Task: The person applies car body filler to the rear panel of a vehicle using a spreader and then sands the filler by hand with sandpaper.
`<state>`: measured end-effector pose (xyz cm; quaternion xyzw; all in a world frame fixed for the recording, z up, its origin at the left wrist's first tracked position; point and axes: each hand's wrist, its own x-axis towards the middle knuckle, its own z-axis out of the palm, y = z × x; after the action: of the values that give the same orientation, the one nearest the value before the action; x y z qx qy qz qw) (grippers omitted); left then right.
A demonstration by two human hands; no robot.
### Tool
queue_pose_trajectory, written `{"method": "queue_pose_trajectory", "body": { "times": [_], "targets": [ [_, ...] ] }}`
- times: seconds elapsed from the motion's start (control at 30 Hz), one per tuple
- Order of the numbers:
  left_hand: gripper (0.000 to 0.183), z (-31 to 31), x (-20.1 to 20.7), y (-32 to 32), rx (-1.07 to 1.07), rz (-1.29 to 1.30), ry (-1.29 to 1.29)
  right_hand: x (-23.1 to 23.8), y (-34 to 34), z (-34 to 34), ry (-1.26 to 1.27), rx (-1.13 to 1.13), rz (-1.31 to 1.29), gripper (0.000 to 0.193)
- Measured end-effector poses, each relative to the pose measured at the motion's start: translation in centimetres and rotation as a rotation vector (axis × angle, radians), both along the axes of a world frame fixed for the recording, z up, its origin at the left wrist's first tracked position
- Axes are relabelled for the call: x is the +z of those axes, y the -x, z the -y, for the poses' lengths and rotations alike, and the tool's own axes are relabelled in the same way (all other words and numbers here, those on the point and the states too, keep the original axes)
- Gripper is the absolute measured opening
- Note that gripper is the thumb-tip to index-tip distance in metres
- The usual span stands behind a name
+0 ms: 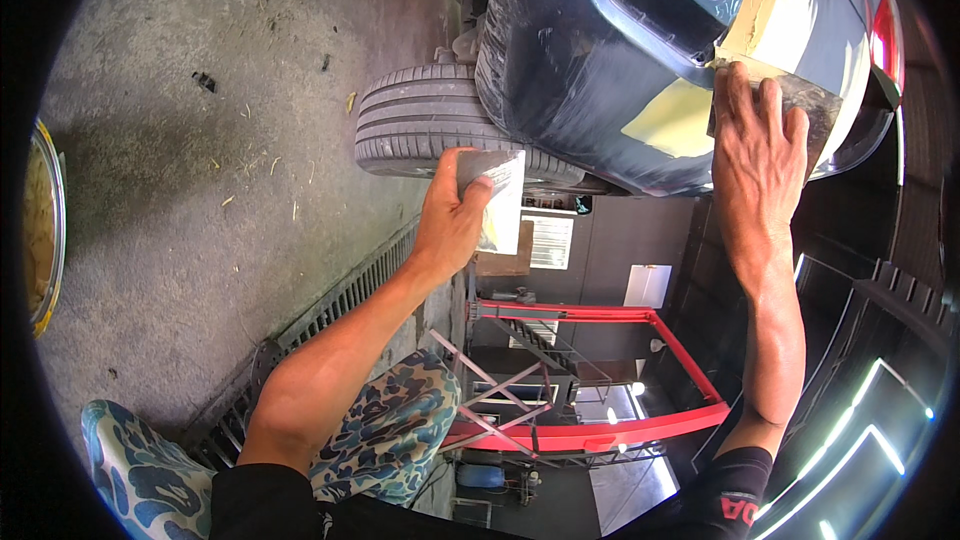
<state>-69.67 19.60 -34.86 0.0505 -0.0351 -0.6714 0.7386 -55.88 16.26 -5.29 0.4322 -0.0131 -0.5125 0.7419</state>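
My right hand (755, 160) presses a broad, smeared filler spreader (815, 105) against the rear body panel (590, 80) of a blue-grey car. Its fingers lie over the blade, beside an opening in the bodywork. A cream-yellow strip of body filler (758, 10) runs along the panel above the blade. To the blade's left shows a pale yellow patch (668, 122). Below the tyre, my left hand (448, 215) grips a flat, pale plate (507, 202) by its edge, thumb on its face. Grey and yellowish smears mark that plate, which is apart from the car.
A dusty tyre (415, 125) stands close to my left hand. At the far left rim is a round tin (40, 230) with a yellow-stained edge. A floor grate (345, 290) crosses the concrete floor (230, 130). Behind my arms rises a red lift frame (610, 435).
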Motion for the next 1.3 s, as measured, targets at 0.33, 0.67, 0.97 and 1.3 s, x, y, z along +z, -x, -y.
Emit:
{"method": "queue_pose_trajectory", "body": {
  "times": [0.33,0.67,0.97,1.3],
  "targets": [
    [0.029,0.2,-0.9,1.2,-0.016,0.011,-0.031,-0.9,2.9,-0.5,0.049,-0.015,0.098,0.053],
    [0.027,-0.5,1.4,-2.8,0.047,-0.156,0.003,-3.3,1.4,-6.0,-0.151,-0.077,0.539,0.062],
    [0.032,-2.2,4.7,-10.4,-0.313,-0.771,0.232,-6.3,9.6,-12.5,-1.084,-0.392,1.074,0.045],
    [0.033,-0.3,4.1,-15.2,-0.169,-0.878,0.226,4.6,-4.1,-7.1,-0.22,0.021,0.39,0.062]
  ]
}}
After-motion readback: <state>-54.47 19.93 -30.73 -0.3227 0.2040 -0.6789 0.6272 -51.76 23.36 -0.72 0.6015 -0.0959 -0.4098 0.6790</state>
